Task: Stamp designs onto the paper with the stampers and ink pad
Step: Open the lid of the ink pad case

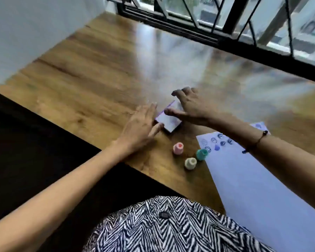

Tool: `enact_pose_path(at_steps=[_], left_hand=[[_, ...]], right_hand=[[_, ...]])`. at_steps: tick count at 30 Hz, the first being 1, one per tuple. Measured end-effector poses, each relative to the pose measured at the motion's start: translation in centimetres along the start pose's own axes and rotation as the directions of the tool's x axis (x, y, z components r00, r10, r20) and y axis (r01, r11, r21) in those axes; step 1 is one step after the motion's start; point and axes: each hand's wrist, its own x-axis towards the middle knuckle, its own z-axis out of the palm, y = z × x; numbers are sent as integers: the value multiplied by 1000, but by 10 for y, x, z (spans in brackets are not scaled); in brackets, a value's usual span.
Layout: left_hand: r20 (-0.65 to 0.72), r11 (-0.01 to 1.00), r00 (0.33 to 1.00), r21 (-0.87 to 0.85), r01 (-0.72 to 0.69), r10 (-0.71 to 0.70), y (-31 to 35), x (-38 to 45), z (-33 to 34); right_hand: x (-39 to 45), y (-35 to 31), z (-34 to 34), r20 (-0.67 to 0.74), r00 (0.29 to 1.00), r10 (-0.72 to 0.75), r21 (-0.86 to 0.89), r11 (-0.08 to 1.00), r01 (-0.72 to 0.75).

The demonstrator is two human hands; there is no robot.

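Ink pad (168,122): set between both hands, long axis diagonal.
Left hand (140,128): flat, fingers touching its near-left edge, nothing grasped.
Right hand (189,106): spread over it; grasp cannot be told.
Stampers (190,163): unheld, nearer the person.

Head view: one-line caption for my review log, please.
Both hands, left hand and right hand, on the ink pad; three stampers stand beside the partly stamped paper.

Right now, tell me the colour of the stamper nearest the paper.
Teal green stamper, at the paper's left edge; clearest in the head view.
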Motion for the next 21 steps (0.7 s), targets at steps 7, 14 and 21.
enact_pose_path(at_steps=[7, 14, 21], left_hand=[[-99, 996, 991, 12, 91, -89, 14, -19, 17], [-170, 982, 970, -97, 161, -176, 26, -8, 21], [-212, 975, 957, -142, 171, -199, 25, -11, 21]], right_hand=[[-13, -12, 23, 8, 1000, -1, -122, 993, 2], [-12, -27, 26, -73, 997, 39, -124, 991, -48], [5, -9, -21, 224, 959, 172, 333, 912, -241]])
